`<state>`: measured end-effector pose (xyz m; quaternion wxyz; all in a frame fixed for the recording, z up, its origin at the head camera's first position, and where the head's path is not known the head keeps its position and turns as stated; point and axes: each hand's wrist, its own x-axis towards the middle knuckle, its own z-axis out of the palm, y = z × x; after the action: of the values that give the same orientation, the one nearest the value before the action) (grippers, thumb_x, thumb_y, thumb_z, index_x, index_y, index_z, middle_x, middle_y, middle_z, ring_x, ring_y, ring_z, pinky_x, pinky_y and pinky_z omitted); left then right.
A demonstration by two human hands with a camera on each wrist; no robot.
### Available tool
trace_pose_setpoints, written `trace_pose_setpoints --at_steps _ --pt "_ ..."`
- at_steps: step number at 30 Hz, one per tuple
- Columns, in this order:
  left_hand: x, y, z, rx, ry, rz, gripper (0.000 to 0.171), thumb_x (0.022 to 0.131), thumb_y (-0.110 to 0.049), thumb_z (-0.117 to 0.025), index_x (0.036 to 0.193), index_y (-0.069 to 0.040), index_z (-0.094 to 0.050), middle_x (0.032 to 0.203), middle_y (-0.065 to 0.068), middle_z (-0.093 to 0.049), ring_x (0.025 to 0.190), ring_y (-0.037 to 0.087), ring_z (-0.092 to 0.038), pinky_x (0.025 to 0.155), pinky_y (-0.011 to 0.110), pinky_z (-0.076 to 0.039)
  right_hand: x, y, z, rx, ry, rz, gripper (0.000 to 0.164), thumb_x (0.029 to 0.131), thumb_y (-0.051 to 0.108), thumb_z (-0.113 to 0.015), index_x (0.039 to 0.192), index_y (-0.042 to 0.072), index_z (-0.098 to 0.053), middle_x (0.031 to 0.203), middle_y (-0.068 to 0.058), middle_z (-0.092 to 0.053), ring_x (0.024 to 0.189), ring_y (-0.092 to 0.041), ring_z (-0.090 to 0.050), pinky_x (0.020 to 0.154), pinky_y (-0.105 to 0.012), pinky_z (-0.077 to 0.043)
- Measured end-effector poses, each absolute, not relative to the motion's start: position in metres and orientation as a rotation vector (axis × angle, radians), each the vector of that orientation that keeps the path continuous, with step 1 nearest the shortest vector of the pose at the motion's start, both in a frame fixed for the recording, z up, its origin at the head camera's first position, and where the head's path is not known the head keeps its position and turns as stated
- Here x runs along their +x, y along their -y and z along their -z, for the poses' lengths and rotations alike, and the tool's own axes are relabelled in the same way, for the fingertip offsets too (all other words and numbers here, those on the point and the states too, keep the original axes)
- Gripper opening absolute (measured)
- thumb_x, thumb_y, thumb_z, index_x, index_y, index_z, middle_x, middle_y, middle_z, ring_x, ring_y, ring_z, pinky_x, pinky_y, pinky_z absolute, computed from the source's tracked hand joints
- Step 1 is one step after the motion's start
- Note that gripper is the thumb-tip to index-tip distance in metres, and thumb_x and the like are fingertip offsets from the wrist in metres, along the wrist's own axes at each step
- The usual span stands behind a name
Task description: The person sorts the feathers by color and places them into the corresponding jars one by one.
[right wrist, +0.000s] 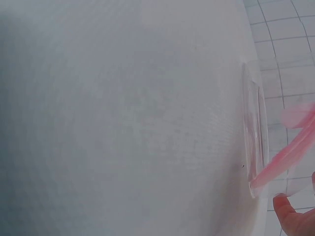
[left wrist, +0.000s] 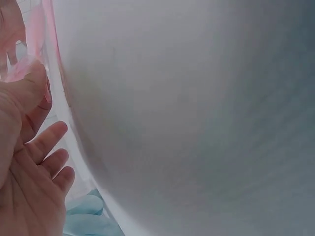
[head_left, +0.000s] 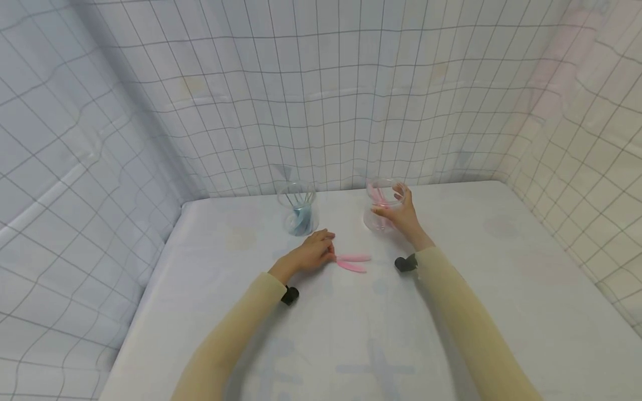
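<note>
In the head view my left hand (head_left: 312, 252) is low over the table, its thumb and forefinger pinching two pink plastic utensils (head_left: 354, 258). Their long, blade-like ends fan out to the right. The left wrist view shows that pinch around the pink plastic, with the other fingers (left wrist: 53, 162) loosely spread. My right hand (head_left: 405, 214) grips a clear jar (head_left: 372, 221), thumb on the near side and fingers at the far rim. Pink utensils (head_left: 379, 195) stand inside that jar; one leans in it in the right wrist view (right wrist: 288, 155).
A second clear jar (head_left: 296, 192), holding several blue utensils (head_left: 302, 217), stands left of the pink one near the table's back edge. Grid-patterned white curtains (head_left: 321, 100) hang behind and on both sides of the white table (head_left: 341, 334).
</note>
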<state>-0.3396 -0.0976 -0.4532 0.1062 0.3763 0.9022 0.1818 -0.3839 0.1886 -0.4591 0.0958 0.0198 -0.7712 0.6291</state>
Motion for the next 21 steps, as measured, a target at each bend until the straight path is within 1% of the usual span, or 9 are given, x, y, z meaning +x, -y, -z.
trace_pose_setpoints --at_steps 5,9,12,15,18,21 --pt "-0.348 0.095 0.45 1.186 -2.672 -0.548 0.013 0.097 -0.018 -0.057 0.093 -0.006 -0.059 0.14 0.022 -0.04 0.136 0.041 -0.021 0.112 0.046 -0.015 -0.385 -0.189 0.46 0.072 2.28 -1.862 0.107 0.069 0.024 -0.087 0.148 0.008 -0.016 0.148 -0.008 -0.027 0.135 -0.027 -0.025 0.106 -0.045 -0.028" --pt "-0.354 0.09 0.437 1.177 -2.665 -0.665 0.013 0.097 -0.018 -0.056 0.092 -0.006 -0.057 0.14 0.022 -0.039 0.137 0.04 -0.02 0.111 0.046 -0.017 -0.386 -0.191 0.461 0.085 2.275 -1.858 0.107 0.069 0.024 -0.087 0.148 0.009 -0.016 0.148 -0.009 -0.028 0.134 -0.028 -0.025 0.106 -0.045 -0.028" --pt "-0.358 0.084 0.422 1.196 -2.68 -0.738 0.014 0.097 -0.018 -0.056 0.093 -0.004 -0.056 0.139 0.023 -0.04 0.136 0.04 -0.022 0.111 0.046 -0.018 -0.385 -0.191 0.46 0.081 2.279 -1.847 0.106 0.069 0.024 -0.087 0.148 0.01 -0.016 0.148 -0.008 -0.028 0.134 -0.028 -0.026 0.106 -0.046 -0.029" --pt "-0.365 0.078 0.405 1.259 -2.74 -0.753 0.015 0.096 -0.017 -0.057 0.093 -0.003 -0.056 0.138 0.025 -0.041 0.134 0.04 -0.026 0.11 0.046 -0.019 -0.384 -0.191 0.459 0.08 2.274 -1.855 0.104 0.07 0.021 -0.086 0.148 0.011 -0.017 0.148 -0.009 -0.028 0.134 -0.028 -0.025 0.106 -0.047 -0.029" --pt "-0.376 0.072 0.385 1.252 -2.814 -0.725 0.015 0.096 -0.019 -0.057 0.094 -0.004 -0.057 0.139 0.023 -0.041 0.133 0.037 -0.029 0.111 0.043 -0.02 -0.382 -0.191 0.458 0.083 2.265 -1.867 0.104 0.071 0.019 -0.086 0.148 0.01 -0.017 0.148 -0.01 -0.028 0.134 -0.029 -0.025 0.106 -0.047 -0.028" --pt "-0.388 0.065 0.364 1.222 -2.891 -0.646 0.017 0.096 -0.021 -0.057 0.095 -0.004 -0.057 0.14 0.02 -0.04 0.133 0.034 -0.029 0.111 0.042 -0.02 -0.382 -0.192 0.46 0.08 2.261 -1.874 0.104 0.07 0.02 -0.086 0.148 0.011 -0.017 0.148 -0.009 -0.028 0.134 -0.028 -0.025 0.106 -0.046 -0.027"
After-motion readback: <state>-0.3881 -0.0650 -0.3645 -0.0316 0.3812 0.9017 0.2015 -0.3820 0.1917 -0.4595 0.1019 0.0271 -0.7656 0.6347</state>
